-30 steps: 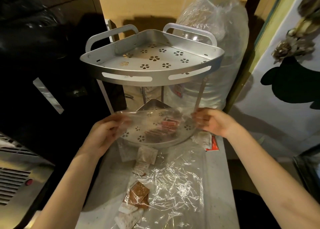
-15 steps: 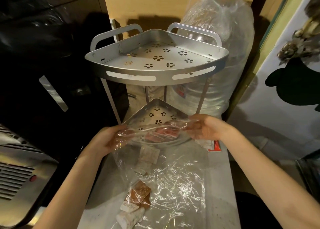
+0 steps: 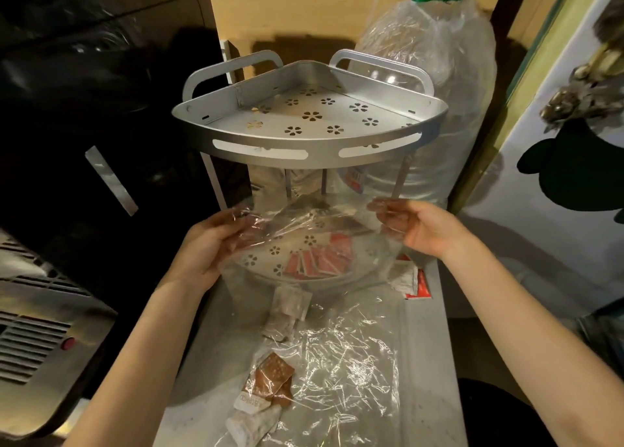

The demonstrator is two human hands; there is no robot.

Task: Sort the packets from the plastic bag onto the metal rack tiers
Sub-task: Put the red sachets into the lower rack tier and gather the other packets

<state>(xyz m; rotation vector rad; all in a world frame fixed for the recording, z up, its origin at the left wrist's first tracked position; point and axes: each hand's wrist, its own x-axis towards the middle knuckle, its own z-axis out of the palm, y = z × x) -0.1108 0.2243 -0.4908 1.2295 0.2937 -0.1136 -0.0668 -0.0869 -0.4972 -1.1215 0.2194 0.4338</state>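
A two-tier silver corner rack stands on the table; its top tier [image 3: 310, 149] holds nothing. My left hand [image 3: 209, 244] and my right hand [image 3: 418, 227] each pinch an edge of a clear plastic bag [image 3: 304, 224], stretched open in front of the lower tier [image 3: 256, 261]. Several red packets [image 3: 320, 259] show through the plastic over the lower tier; I cannot tell whether they lie in the bag or on the tier. Brown and white packets [image 3: 266, 389] sit in the bag's lower part near the table's front.
A large wrapped water bottle [image 3: 439, 109] stands behind the rack on the right. Red and white packets [image 3: 410, 283] lie on the table right of the rack, and pale sachets [image 3: 287, 311] in front of it. A dark appliance [image 3: 84, 142] fills the left.
Both hands have lifted the bag's top edge slightly and spread it wider in front of the lower tier. The red packets now show lower and more clearly.
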